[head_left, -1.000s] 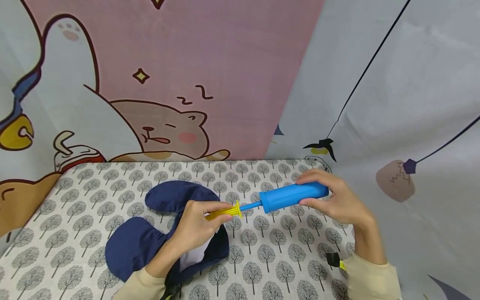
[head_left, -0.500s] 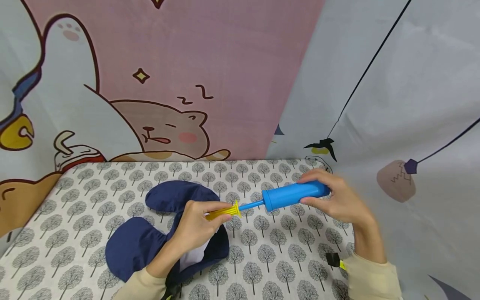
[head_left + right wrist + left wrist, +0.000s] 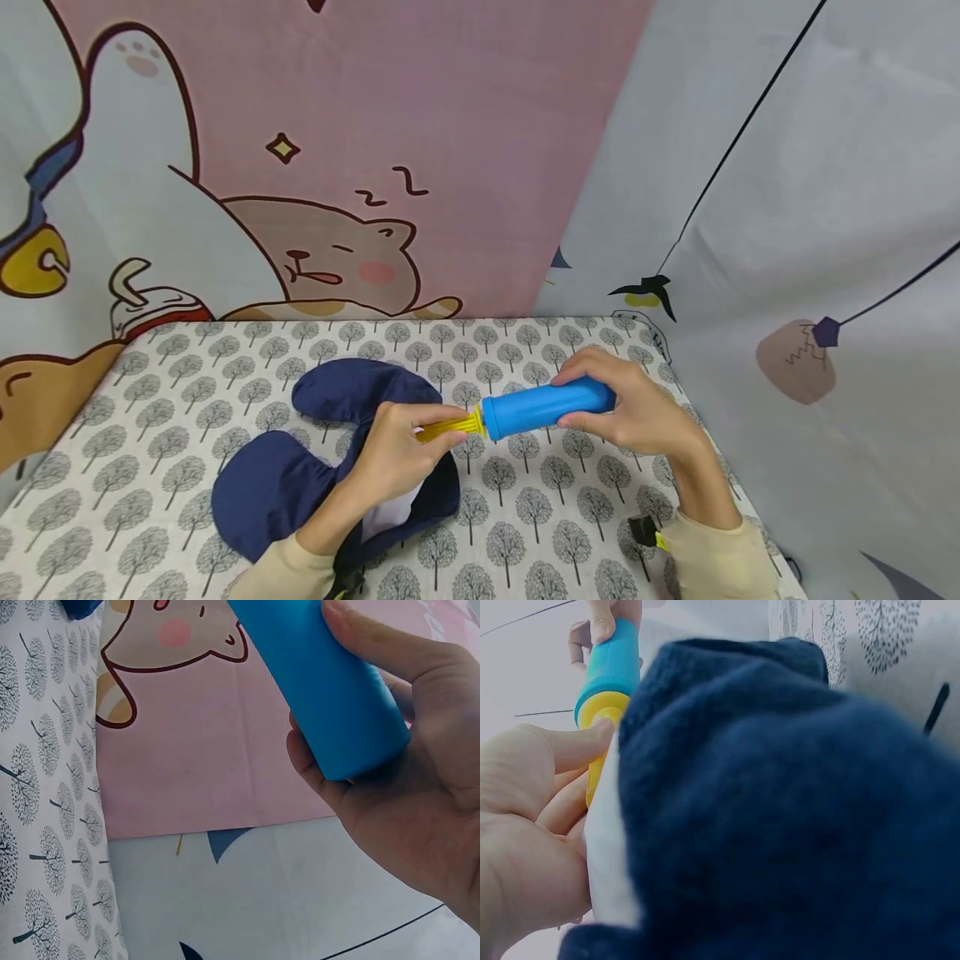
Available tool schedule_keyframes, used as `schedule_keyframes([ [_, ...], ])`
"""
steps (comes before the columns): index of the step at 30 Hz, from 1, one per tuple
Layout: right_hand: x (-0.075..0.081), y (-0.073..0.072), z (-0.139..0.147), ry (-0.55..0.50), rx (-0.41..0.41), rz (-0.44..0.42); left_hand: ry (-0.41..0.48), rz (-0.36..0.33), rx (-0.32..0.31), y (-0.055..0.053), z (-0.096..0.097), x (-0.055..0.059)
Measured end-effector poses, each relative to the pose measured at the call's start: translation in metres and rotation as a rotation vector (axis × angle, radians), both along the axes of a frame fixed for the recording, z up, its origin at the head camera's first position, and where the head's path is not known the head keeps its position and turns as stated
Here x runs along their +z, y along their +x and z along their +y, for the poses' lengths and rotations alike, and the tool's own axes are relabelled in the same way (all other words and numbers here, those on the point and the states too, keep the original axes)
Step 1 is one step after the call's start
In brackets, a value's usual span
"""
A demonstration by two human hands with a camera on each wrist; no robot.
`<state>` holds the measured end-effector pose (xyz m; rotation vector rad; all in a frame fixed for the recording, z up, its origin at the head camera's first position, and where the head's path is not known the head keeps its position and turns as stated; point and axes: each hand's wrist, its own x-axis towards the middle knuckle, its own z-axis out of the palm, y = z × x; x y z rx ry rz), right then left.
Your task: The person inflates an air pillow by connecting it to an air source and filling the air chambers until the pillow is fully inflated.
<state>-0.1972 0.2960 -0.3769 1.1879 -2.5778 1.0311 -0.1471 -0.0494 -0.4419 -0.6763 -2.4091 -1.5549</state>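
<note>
A blue hand pump (image 3: 540, 408) with a yellow end piece (image 3: 457, 426) is held between my two hands, tilted a little. My left hand (image 3: 393, 450) pinches the yellow end between thumb and fingers. The right hand (image 3: 637, 404) grips the far end of the blue barrel (image 3: 330, 690). Barrel and yellow piece meet, with no rod showing between them. Under and beside my left hand lies a navy U-shaped neck pillow (image 3: 273, 492), with white material (image 3: 390, 512) in its opening. That pillow (image 3: 780, 802) fills much of the left wrist view, close to the yellow end.
A cloth with a tree print (image 3: 532, 508) covers the table. Behind it hangs a pink curtain with a cartoon cat (image 3: 352, 258). A pale curtain (image 3: 847, 208) closes off the right side.
My right hand has moved left with the blue barrel, sliding it over the thin rod up to the yellow end. The left hand and neck pillow stay in place.
</note>
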Motion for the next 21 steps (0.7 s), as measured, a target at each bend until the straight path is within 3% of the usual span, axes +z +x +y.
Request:
schedule_keyframes([
  [4,0.003,0.000,0.003,0.010,0.005,0.009,-0.002,0.014,-0.008,0.000,0.003,0.000],
  [13,0.007,0.000,0.028,-0.013,-0.126,-0.002,0.009,0.006,-0.015,-0.001,0.001,-0.001],
  [21,0.012,0.000,0.050,-0.051,-0.146,0.042,0.008,-0.008,-0.006,-0.002,-0.002,0.000],
])
